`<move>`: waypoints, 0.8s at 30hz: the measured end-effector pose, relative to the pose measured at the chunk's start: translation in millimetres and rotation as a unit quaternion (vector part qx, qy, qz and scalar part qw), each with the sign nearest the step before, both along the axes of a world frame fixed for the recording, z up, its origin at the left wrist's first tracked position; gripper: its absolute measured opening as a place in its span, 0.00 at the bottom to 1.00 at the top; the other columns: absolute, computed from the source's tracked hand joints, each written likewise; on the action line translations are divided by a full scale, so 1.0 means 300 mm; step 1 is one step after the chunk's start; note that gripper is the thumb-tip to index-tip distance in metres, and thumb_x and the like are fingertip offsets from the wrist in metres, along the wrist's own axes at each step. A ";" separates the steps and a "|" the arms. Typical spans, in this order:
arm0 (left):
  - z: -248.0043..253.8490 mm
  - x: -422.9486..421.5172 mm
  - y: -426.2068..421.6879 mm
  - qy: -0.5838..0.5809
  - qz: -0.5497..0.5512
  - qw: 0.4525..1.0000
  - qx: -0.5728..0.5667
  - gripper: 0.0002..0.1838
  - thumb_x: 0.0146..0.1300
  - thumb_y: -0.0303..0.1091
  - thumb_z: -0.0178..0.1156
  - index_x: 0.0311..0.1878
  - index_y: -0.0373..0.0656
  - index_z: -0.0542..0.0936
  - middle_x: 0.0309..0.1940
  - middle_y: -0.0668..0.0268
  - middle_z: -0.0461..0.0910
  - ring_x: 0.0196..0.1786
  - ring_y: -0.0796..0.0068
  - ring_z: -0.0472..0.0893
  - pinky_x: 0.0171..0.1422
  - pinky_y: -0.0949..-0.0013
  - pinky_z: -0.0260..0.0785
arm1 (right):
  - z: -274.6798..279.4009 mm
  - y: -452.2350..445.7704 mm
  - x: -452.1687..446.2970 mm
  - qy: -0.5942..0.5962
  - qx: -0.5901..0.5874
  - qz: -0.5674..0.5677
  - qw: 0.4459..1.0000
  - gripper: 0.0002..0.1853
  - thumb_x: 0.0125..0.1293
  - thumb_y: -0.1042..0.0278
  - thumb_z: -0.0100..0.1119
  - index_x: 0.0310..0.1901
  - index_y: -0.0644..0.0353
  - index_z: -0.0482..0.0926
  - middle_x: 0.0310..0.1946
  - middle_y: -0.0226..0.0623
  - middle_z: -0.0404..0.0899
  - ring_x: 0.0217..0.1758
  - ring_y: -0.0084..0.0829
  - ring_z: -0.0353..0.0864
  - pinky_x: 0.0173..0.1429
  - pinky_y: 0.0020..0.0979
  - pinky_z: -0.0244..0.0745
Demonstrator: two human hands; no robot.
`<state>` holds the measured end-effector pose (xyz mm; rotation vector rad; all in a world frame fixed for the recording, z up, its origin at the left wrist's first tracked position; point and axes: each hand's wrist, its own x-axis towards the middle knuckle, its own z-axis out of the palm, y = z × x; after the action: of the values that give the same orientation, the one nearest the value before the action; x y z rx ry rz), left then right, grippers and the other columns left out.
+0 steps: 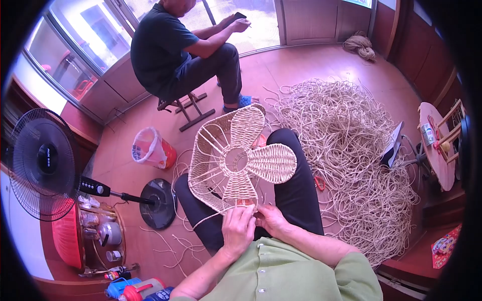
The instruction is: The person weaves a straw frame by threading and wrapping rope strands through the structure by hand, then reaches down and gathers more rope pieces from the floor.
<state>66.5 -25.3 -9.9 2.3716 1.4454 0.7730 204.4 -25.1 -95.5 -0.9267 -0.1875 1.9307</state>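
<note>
Left fingers (245, 212) and right fingers (262, 210) pinch near edge of basket (193, 170), which extends out beyond them. Three petals (272, 163) look woven; spokes (207, 174) ahead-left of fingers bare, apparently unfilled.

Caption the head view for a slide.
Left hand and right hand at the near edge of a partly woven, petal-patterned frame, with a heap of loose cord to the right.

A head-worn camera looks down past the green shirt (288, 271) at the nearby weaving (273, 163) — and forward to wooden panels (309, 22).
</note>
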 end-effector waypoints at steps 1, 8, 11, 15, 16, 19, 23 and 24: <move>0.014 -0.003 -0.011 0.017 0.011 0.999 0.034 0.21 0.56 0.34 0.68 0.54 0.44 0.82 0.44 0.61 0.79 0.50 0.59 0.78 0.56 0.54 0.68 | -0.005 -0.004 -0.009 0.014 -0.013 -0.001 1.000 0.14 0.77 0.53 0.55 0.43 0.54 0.81 0.43 0.31 0.83 0.50 0.27 0.82 0.56 0.39 0.78; -0.034 -0.035 -0.042 0.028 0.039 0.997 0.067 0.30 0.51 0.37 0.74 0.59 0.43 0.78 0.50 0.61 0.81 0.57 0.63 0.80 0.70 0.48 0.56 | 0.281 -0.049 0.348 0.162 0.092 -0.132 0.974 0.17 0.75 0.51 0.57 0.36 0.58 0.77 0.39 0.38 0.81 0.45 0.33 0.79 0.57 0.43 0.75; -0.074 -0.039 -0.033 0.013 0.044 0.996 0.078 0.29 0.53 0.32 0.73 0.60 0.42 0.77 0.49 0.61 0.82 0.56 0.63 0.81 0.73 0.45 0.52 | 0.424 -0.165 1.067 0.138 0.228 -0.327 0.906 0.16 0.71 0.67 0.57 0.54 0.70 0.74 0.50 0.54 0.77 0.57 0.45 0.76 0.64 0.43 0.75; -0.099 -0.037 -0.013 -0.017 0.036 0.998 0.047 0.23 0.56 0.32 0.71 0.55 0.43 0.78 0.45 0.64 0.82 0.52 0.63 0.81 0.76 0.45 0.49 | 0.572 -0.538 2.081 -0.303 0.232 -0.599 0.704 0.18 0.71 0.71 0.55 0.59 0.70 0.74 0.56 0.54 0.77 0.61 0.45 0.76 0.65 0.39 0.75; -0.096 -0.035 -0.002 -0.004 0.031 0.999 0.028 0.22 0.57 0.33 0.71 0.54 0.44 0.78 0.43 0.65 0.82 0.52 0.64 0.81 0.76 0.46 0.48 | 0.592 -0.634 2.194 -0.463 0.133 -0.610 0.629 0.17 0.71 0.71 0.55 0.59 0.69 0.75 0.57 0.52 0.77 0.61 0.43 0.76 0.65 0.38 0.75; -0.126 -0.016 -0.003 -0.053 0.046 0.997 0.016 0.15 0.58 0.33 0.69 0.47 0.44 0.81 0.38 0.67 0.79 0.47 0.65 0.79 0.76 0.46 0.47 | 0.580 -0.650 2.130 -0.817 -0.115 -0.340 0.451 0.17 0.72 0.71 0.54 0.59 0.66 0.77 0.58 0.45 0.78 0.61 0.37 0.78 0.63 0.33 0.75; -0.120 -0.011 -0.001 -0.055 0.048 0.997 -0.025 0.11 0.58 0.34 0.68 0.44 0.45 0.82 0.36 0.69 0.76 0.45 0.69 0.77 0.76 0.46 0.44 | 0.481 -0.305 1.269 -0.848 0.143 -0.065 0.506 0.17 0.73 0.71 0.52 0.60 0.62 0.80 0.61 0.37 0.79 0.60 0.30 0.80 0.60 0.28 0.76; -0.106 -0.021 -0.003 -0.050 0.047 0.997 -0.045 0.11 0.58 0.35 0.68 0.44 0.46 0.82 0.36 0.69 0.76 0.46 0.69 0.77 0.77 0.46 0.43 | 0.448 -0.225 1.004 -0.815 0.226 -0.021 0.532 0.19 0.70 0.72 0.57 0.62 0.61 0.78 0.62 0.39 0.78 0.59 0.32 0.81 0.59 0.30 0.77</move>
<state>60.3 -26.2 -41.8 2.1801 1.5251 0.8193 505.8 -92.7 39.1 -1.9702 -1.5969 0.2231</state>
